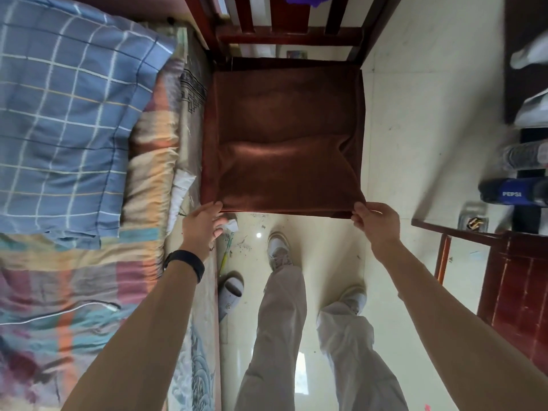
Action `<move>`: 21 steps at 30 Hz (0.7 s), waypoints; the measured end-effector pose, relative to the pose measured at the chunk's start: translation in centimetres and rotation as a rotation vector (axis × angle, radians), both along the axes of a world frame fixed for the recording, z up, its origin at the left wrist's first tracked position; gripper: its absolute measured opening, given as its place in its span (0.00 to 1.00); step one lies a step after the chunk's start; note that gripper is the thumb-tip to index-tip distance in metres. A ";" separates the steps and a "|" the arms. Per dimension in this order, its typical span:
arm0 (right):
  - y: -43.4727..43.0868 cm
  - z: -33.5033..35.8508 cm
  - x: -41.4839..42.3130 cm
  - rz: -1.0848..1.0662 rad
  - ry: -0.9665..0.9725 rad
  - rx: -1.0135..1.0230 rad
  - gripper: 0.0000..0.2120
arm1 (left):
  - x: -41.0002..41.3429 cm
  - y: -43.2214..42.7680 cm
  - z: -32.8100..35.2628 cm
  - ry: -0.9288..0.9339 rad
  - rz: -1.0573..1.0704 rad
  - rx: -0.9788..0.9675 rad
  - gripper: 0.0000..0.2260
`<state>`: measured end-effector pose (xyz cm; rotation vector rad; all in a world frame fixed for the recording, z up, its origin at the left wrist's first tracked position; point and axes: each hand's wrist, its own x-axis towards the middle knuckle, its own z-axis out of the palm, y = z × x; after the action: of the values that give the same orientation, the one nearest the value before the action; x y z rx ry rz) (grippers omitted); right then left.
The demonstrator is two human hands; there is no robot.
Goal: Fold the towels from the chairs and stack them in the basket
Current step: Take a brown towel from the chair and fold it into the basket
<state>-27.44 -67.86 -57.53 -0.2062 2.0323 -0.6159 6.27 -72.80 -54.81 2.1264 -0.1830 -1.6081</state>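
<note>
On the floor (394,161), a towel (284,137) covers a chair (284,37), its near corners pinched by the left hand (203,225) and right hand (376,222); a bottle (510,192) reads PEPSI.

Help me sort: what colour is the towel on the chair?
The plush towel is plain reddish-brown; head view.

The only text that can be read is the brand name PEPSI, printed in white capital letters on the blue label (512,193) of a dark bottle (490,190) near the right edge of the view, slightly blurred.
</note>
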 end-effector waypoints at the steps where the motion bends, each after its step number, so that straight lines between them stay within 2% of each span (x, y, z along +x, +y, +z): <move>1: 0.1 0.9 -0.4 -0.081 -0.028 -0.020 0.07 | 0.3 -0.1 1.2 0.016 -0.012 -0.002 0.03; 5: 0.3 5.9 -1.6 -0.281 -0.161 -0.095 0.06 | 0.7 -0.2 6.2 -0.021 -0.100 0.038 0.03; 8: 0.8 10.4 -2.0 -0.344 -0.216 -0.104 0.05 | 0.7 0.0 10.2 0.031 -0.121 0.116 0.05; 11: 1.7 15.2 -2.7 -0.400 -0.247 -0.122 0.05 | 0.5 0.7 15.0 0.052 -0.227 0.189 0.06; 16: 5.2 22.1 -5.3 -0.362 -0.309 -0.151 0.04 | -0.5 3.9 22.7 0.129 -0.284 0.180 0.06; 21: 10.2 27.5 -8.4 -0.304 -0.291 -0.204 0.07 | -2.8 8.9 28.4 0.101 -0.289 0.116 0.07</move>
<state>-35.86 -57.70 -30.00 0.0737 1.7305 -0.9856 3.45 -63.94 -26.37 2.1767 -0.3887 -1.9279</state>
